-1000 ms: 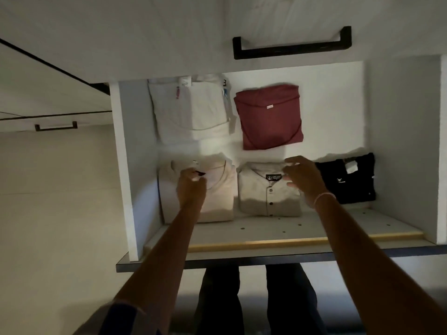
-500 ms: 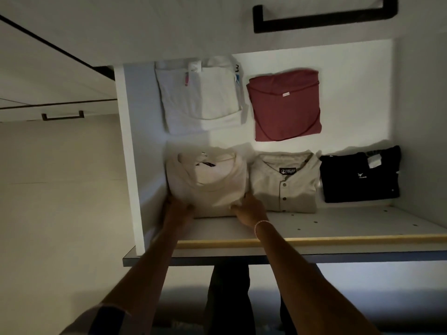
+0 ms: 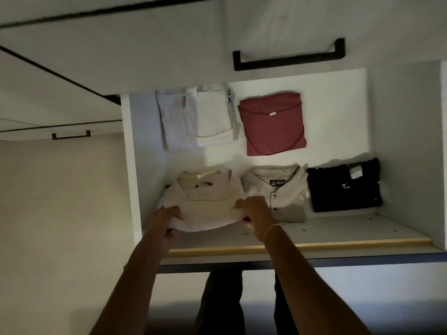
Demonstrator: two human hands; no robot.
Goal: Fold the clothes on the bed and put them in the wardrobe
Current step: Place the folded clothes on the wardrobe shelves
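A folded cream shirt (image 3: 205, 201) lies at the front left of the wardrobe shelf (image 3: 338, 232). My left hand (image 3: 168, 222) grips its near left corner and my right hand (image 3: 254, 213) grips its near right corner, bunching the fabric and lifting the front edge slightly. Beside it on the right lies a folded beige button shirt (image 3: 283, 197), partly covered by my right hand. A folded black shirt (image 3: 343, 187) sits further right. Behind them are a folded white shirt (image 3: 196, 117) and a folded maroon shirt (image 3: 273, 124).
The wardrobe's white left wall (image 3: 130, 165) stands close to my left hand. A drawer front with a black handle (image 3: 289, 56) hangs over the shelf. A wooden strip (image 3: 338, 244) edges the shelf front. Dark trouser legs (image 3: 222, 305) show below.
Both hands came down from the shirts' collars to the cream shirt's near corners and closed on them. The cream shirt's front edge is now bunched and raised.
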